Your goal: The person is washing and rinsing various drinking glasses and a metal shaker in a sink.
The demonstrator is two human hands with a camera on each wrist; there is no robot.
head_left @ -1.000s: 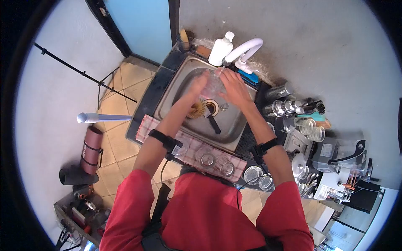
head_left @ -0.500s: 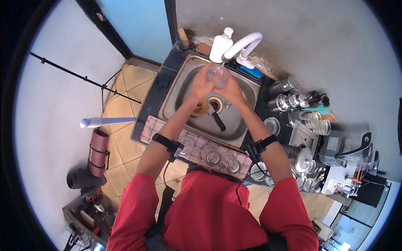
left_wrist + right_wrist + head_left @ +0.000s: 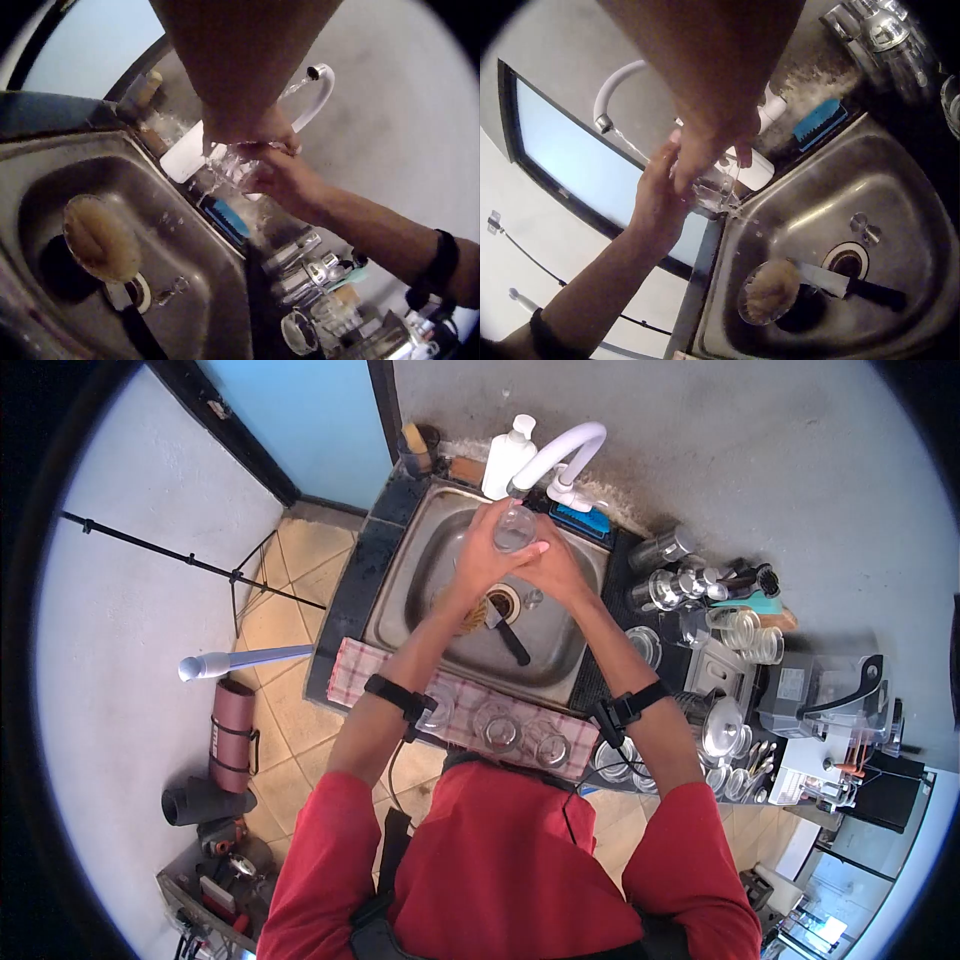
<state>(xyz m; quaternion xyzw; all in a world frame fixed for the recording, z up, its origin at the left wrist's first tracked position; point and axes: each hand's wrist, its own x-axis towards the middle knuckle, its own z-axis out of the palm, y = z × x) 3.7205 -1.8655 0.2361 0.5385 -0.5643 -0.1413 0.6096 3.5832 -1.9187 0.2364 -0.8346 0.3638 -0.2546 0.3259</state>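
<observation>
A clear drinking glass [image 3: 515,528] is held over the back of the sink, close below the tap's mouth. My left hand [image 3: 486,558] grips it from the left, and my right hand [image 3: 556,568] curls round it from the right, the two hands meeting below it. Water runs from the white curved tap [image 3: 622,84] toward the glass, and drops fall off its lower end in the right wrist view. Down in the steel sink [image 3: 540,670] lie a black-handled knife [image 3: 877,294] and a clear bowl [image 3: 769,292] with a tan, bristly scrubber in it.
Behind the sink stand a white bottle [image 3: 508,463] and a blue brush [image 3: 584,518]. Several upturned glasses sit on a checked cloth [image 3: 462,695] along the front edge. Jars and metal ware crowd the right counter, including a lidded pot [image 3: 722,728].
My hands have drawn from wider apart to close together round the glass. The blurred glass now shows clearly, its round end toward the head camera. The head view has shifted slightly.
</observation>
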